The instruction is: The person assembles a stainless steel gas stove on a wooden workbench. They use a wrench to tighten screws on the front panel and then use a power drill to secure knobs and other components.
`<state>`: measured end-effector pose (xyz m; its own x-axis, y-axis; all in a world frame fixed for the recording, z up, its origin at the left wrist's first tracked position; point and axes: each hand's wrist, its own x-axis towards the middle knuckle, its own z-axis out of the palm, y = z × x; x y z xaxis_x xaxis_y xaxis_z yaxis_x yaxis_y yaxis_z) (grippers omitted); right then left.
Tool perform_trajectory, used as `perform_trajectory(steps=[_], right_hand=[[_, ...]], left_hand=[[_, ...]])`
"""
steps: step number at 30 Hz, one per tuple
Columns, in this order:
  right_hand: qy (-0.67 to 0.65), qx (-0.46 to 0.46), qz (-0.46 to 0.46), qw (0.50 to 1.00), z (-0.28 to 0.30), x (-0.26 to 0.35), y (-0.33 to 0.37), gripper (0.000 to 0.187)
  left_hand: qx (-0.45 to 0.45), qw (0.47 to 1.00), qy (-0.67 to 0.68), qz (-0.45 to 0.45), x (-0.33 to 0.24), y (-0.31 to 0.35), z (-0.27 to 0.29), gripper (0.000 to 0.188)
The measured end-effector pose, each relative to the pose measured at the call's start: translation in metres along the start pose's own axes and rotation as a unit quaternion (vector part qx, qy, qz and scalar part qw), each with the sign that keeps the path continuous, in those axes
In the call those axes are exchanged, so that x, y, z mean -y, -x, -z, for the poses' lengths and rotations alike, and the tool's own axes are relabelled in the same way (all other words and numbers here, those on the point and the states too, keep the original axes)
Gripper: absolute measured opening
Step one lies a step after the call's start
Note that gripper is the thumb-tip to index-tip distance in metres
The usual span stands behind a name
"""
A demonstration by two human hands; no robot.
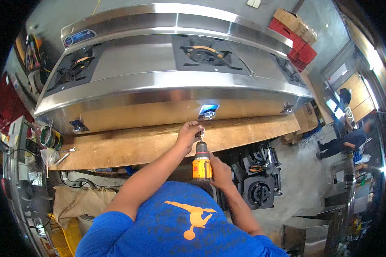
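Note:
My right hand (221,172) grips a yellow and black cordless drill (201,166), its bit directed at the stove front. At the bit's tip, my left hand (188,136) is closed in a pinch; a small shiny piece shows by its fingertips, too small to name. Just beyond stands a long stainless-steel gas stove (158,83) with three burners, resting on a wooden bench (128,145). On its front panel, a control knob (209,115) on a bright blue-white plate lies closest to my hands.
Wrenches (68,150) and a round container (50,138) lie at the bench's left end. Black burner units (260,192) and orange-handled pliers (256,168) are below, right of me. Red crates (299,51) stand behind the stove. Another person (351,141) is at far right.

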<state>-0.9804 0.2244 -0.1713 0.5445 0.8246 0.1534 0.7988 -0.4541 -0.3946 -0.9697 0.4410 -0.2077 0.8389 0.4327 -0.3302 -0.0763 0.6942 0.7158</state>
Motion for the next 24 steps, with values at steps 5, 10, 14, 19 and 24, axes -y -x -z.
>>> perform_trajectory(steps=[5,10,14,19,24], right_hand=[[-0.003,-0.001,0.076,0.997,0.018,-0.146,-0.019,0.075],[-0.024,-0.016,0.124,0.992,0.036,-0.213,-0.038,0.068],[-0.059,0.037,0.132,0.989,0.041,-0.239,-0.051,0.071],[-0.061,0.017,0.136,0.989,0.034,-0.253,-0.054,0.067],[-0.117,-0.002,0.136,0.984,0.033,-0.262,-0.057,0.066]], left_hand=[[-0.071,0.997,0.025,0.005,0.070,-0.082,-0.068,0.021],[-0.105,0.992,0.057,-0.040,0.101,-0.110,-0.098,0.016],[-0.123,0.988,0.065,-0.061,0.100,-0.120,-0.109,0.025],[-0.164,0.985,0.035,-0.049,0.100,-0.124,-0.120,0.029],[-0.166,0.985,0.005,-0.047,0.102,-0.129,-0.129,0.020]])
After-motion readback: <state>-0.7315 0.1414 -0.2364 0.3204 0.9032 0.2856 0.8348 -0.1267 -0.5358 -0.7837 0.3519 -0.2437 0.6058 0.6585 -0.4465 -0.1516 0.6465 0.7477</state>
